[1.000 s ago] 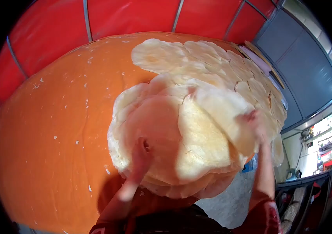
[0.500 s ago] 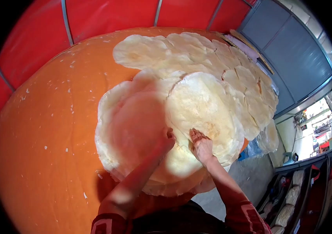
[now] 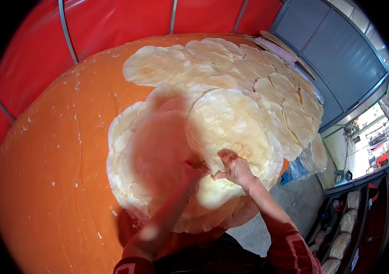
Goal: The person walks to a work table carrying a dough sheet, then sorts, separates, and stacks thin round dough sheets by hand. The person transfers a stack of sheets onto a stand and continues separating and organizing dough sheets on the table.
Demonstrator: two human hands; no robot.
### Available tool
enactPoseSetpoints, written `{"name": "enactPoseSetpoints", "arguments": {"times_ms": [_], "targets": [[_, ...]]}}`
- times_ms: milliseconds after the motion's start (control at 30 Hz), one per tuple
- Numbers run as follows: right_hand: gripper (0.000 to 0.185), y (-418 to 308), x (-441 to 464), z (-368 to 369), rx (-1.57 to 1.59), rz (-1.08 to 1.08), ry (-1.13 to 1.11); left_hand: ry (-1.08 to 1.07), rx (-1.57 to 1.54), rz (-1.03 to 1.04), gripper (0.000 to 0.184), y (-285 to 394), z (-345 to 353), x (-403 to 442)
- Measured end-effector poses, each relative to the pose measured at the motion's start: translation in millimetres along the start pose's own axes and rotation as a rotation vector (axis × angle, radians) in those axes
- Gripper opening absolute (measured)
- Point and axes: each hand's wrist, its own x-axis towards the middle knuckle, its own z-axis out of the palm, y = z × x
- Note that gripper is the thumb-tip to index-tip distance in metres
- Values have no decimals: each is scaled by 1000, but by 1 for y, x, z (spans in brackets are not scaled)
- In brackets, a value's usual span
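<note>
Large, thin, pale round flatbreads lie in a broad stack in front of me. The top flatbread [image 3: 228, 121] is sunlit, with a light brown patch near my right hand. At its near left edge, my left hand [image 3: 196, 172] is closed, with the edge apparently pinched in its fingers; deep shade blurs the detail. Just to the right, my right hand [image 3: 238, 170] rests on the flatbread's near part, thumb stretched toward my left hand and fingers apart from it. More flatbreads [image 3: 128, 160] show beneath and to the left, partly under a reddish shadow.
More flatbreads [image 3: 176, 66] overlap across the far side of the orange-covered surface [image 3: 48, 182], which is dotted with white flakes. Red sheeting [image 3: 116, 20] rises behind it. On the right are a plastic bag [image 3: 301, 166], grey panels [image 3: 340, 59] and shelves with wrapped bundles [image 3: 347, 221].
My left hand has moved down, closer to my right hand. My right hand has turned, and its thumb now reaches out to the left. The view has shifted slightly.
</note>
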Motion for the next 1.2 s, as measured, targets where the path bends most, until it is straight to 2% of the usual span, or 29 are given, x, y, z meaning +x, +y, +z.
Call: {"name": "enactPoseSetpoints", "arguments": {"times_ms": [33, 67, 100, 133, 167, 200, 267, 433, 533, 600, 633, 700, 733, 767, 867, 900, 967, 1000, 1067, 1100, 1133, 1167, 1200], "targets": [[71, 1, 3, -7, 32, 1, -54, 0, 1, 0, 32, 1, 1, 0], [67, -5, 7, -21, 71, 101, -173, -106, -102, 1, 31, 3, 3, 0], [67, -8, 12, -28, 77, 102, -176, -209, -203, 0, 30, 5, 4, 0], [64, -10, 16, -33, 53, 149, -264, -206, -201, -3, 30, 8, 4, 0], [60, -10, 18, -35, 26, 194, -351, -234, -62, -49, 33, 13, 5, 1], [60, -8, 17, -30, 27, 191, -352, -259, 76, -96, 35, 15, 6, 2], [57, -6, 12, -17, 172, 149, -182, -231, 33, -69, 36, 10, 10, 3], [53, 12, 9, -22, 463, 284, -265, -127, -24, -55, 40, 13, 20, -3], [43, 16, 9, -10, 529, 275, -180, -165, -84, -93, 42, 30, 32, -16], [31, -6, 7, 5, -121, 312, -23, -93, 84, 243, 44, 36, 42, -27], [31, -5, 2, 11, -123, 314, -19, -51, 149, 347, 44, 37, 44, -28], [22, 3, -1, 30, -270, 57, 242, -37, 160, 385, 45, 35, 43, -24], [22, 16, 13, 2, -104, 2, 262, -52, 124, 354, 46, 34, 39, -23], [18, 33, 23, -33, 134, 351, 38, -72, 80, 301, 46, 33, 35, -23], [6, 91, 41, -142, 162, 353, 536, -157, -56, 100, 47, 35, 5, -25], [7, 102, 45, -191, -21, 199, 384, -178, -71, 58, 48, 34, -7, -26], [19, 60, 48, -236, -235, 167, 403, -227, -117, 22, 49, 33, -32, -32], [19, 43, 50, -230, -224, 165, 394, -254, -142, 17, 49, 31, -42, -34], [15, 2, 44, -207, -197, 175, -3, -355, -279, 7, 48, 30, -47, -46], [5, 4, 40, -167, -81, -28, 121, -469, -417, 12, 48, 32, -48, -51], [27, -11, 34, -134, -20, 7, 123, -460, -421, 19, 48, 35, -47, -56], [40, -5, 30, -89, -64, -13, -48, -497, -425, 9, 48, 39, -42, -61], [39, -16, 24, -57, -27, 77, -199, -533, -429, -2, 49, 40, -37, -64]]}}
